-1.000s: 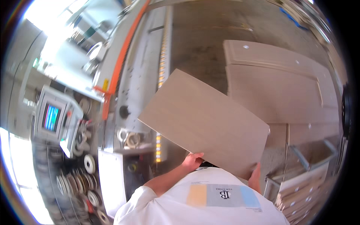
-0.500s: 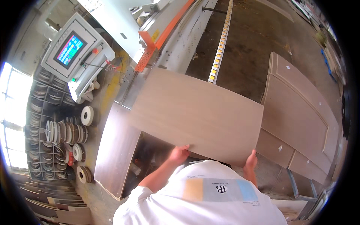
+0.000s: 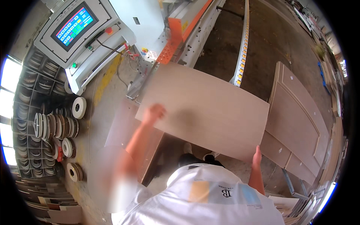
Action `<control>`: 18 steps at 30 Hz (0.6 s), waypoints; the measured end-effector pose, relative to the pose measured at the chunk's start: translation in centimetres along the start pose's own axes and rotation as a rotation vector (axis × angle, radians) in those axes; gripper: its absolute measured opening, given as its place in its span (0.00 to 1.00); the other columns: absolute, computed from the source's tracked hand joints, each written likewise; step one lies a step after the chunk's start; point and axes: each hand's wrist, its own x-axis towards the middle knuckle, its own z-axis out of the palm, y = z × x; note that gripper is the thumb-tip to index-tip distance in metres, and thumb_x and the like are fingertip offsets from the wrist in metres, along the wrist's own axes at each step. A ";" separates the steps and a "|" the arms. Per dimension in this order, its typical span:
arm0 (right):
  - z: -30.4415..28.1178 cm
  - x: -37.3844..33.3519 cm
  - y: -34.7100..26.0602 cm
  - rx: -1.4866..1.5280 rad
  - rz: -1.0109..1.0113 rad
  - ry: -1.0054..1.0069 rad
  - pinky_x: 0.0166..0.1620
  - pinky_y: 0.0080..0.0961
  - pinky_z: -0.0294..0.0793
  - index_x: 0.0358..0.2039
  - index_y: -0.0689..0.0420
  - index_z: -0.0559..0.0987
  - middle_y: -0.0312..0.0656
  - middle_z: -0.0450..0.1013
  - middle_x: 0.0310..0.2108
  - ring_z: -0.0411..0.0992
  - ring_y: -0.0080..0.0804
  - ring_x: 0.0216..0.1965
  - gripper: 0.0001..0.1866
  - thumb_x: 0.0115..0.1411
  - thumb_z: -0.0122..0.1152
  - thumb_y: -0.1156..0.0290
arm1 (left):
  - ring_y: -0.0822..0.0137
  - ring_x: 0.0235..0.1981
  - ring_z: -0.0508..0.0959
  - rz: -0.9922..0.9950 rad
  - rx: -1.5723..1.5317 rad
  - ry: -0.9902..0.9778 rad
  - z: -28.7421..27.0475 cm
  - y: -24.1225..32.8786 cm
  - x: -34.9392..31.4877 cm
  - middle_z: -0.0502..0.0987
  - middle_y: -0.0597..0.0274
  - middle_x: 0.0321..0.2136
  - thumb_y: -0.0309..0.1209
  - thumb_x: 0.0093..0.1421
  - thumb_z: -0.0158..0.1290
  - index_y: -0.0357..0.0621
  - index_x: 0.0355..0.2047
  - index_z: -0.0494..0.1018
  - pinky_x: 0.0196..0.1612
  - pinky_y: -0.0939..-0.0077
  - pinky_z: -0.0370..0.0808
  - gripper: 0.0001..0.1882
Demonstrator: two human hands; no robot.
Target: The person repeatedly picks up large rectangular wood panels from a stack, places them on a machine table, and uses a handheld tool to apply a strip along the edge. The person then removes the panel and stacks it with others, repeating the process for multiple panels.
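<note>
So the flat, rectangular grey-brown board point(image 3: 210, 108), smooth and matte with crisp straight edges, is out in front of the person's body, its far left corner right by an orange metal bracket punched with little holes point(image 3: 165, 54) at the end of the machine. Right hand point(image 3: 256, 155) is gripping the board at the near right corner, one digit up along the edge, though the rest of the fingers are tucked out of sight. Left hand point(image 3: 154, 113) is over the near left part of the board, super blurry; fingers look loosely bent, but can't tell if they're touching the surface. Past the board there's a long pale metal rail dotted with yellow blocks point(image 3: 243, 56). Off to the left is a boxy light-grey control panel with a lit screen point(image 3: 75, 28), plus a bunch of round, ring-shaped reels of edging point(image 3: 56, 125). Over on the right, big grey-brown sheets with flat faces point(image 3: 300, 112) lie stacked.
</note>
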 end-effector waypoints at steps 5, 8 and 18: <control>-3.4 0.9 2.4 -0.198 -0.022 -0.068 0.58 0.35 0.71 0.60 0.65 0.74 0.47 0.73 0.59 0.73 0.39 0.55 0.33 0.71 0.48 0.47 | 0.48 0.45 0.81 0.467 0.656 0.768 -14.5 6.7 16.6 0.82 0.50 0.46 0.41 0.60 0.59 0.44 0.47 0.79 0.48 0.56 0.77 0.19; -1.9 -3.0 -2.4 -0.376 0.188 -0.053 0.46 0.40 0.77 0.59 0.59 0.75 0.44 0.73 0.56 0.74 0.39 0.50 0.33 0.69 0.49 0.42 | 0.47 0.51 0.79 0.389 0.742 0.836 -16.9 9.7 20.5 0.81 0.48 0.50 0.45 0.59 0.60 0.45 0.51 0.76 0.53 0.55 0.75 0.24; -4.0 -8.7 -2.4 -0.237 0.353 0.153 0.25 0.26 0.68 0.47 0.51 0.77 0.35 0.74 0.38 0.72 0.29 0.31 0.28 0.67 0.50 0.38 | 0.48 0.48 0.79 0.512 0.935 0.820 -16.3 11.7 19.4 0.80 0.54 0.47 0.43 0.64 0.57 0.46 0.48 0.74 0.47 0.54 0.76 0.18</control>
